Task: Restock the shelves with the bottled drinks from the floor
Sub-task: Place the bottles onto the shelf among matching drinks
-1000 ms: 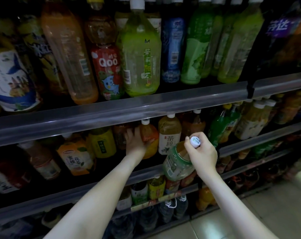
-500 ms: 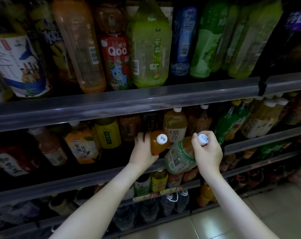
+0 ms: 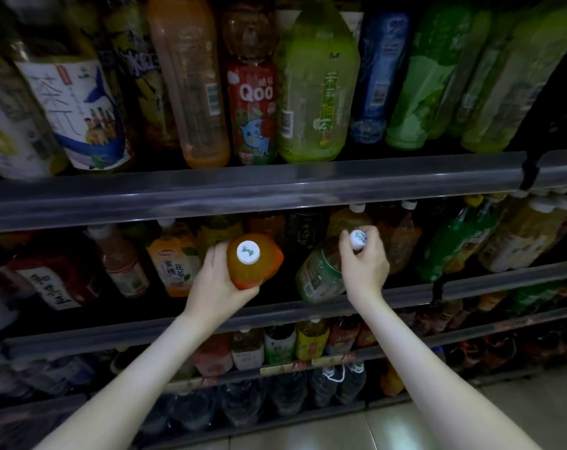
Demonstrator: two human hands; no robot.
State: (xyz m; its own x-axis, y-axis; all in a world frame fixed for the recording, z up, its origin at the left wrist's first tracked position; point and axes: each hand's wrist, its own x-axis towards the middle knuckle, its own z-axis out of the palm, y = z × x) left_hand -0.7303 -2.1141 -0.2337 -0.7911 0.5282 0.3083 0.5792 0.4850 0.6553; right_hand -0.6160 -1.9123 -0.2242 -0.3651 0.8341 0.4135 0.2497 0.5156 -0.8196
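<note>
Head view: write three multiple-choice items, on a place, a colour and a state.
1. The red Qoo bottle stands on: A the floor; B the uppermost shelf; C the lowest shelf.
2. The cap of the orange bottle is: A red; B black; C white.
3. The right hand is: A gripping the green-labelled bottle near its cap; B hanging empty; C flat on the floor.
B: it stands in the top row. C: the cap facing the camera is white. A: its fingers curl round the bottle's top.
</note>
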